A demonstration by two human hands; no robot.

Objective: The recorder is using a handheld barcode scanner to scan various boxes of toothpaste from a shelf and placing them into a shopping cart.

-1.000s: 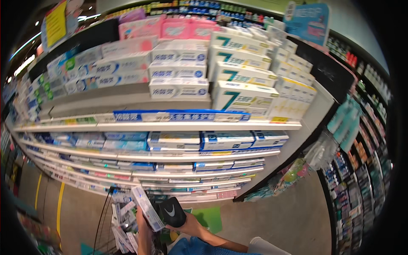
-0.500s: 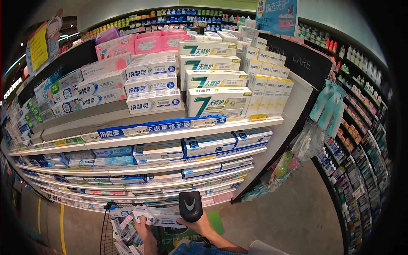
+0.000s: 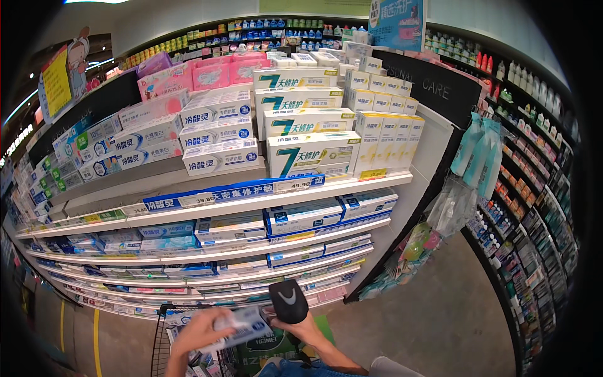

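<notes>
Over a black wire shopping cart (image 3: 159, 327) at the bottom, my left hand (image 3: 204, 331) grips a white-and-blue toothpaste box (image 3: 251, 322) from above, its fingers lying across the top; the box is tilted and smeared by motion. Right beside the box's end, my right hand (image 3: 306, 328) is closed round a black handheld barcode scanner (image 3: 289, 301) with its rounded head uppermost. Whether the right fingers also touch the box, I cannot tell. More toothpaste boxes lie loose in the cart, partly hidden under my left hand and forearm.
Ahead stands a curved white shelf unit (image 3: 270, 207) stacked with toothpaste boxes (image 3: 314, 151) on several tiers. To its right hang teal and clear bags (image 3: 480, 147) on a dark panel. Stocked shelves (image 3: 534, 207) line the right side. A green sign (image 3: 321, 327) shows near the cart.
My left hand has shifted from the box's left end to over its top. The box has tilted, its right end higher. The scanner has turned slightly and moved a little right.
</notes>
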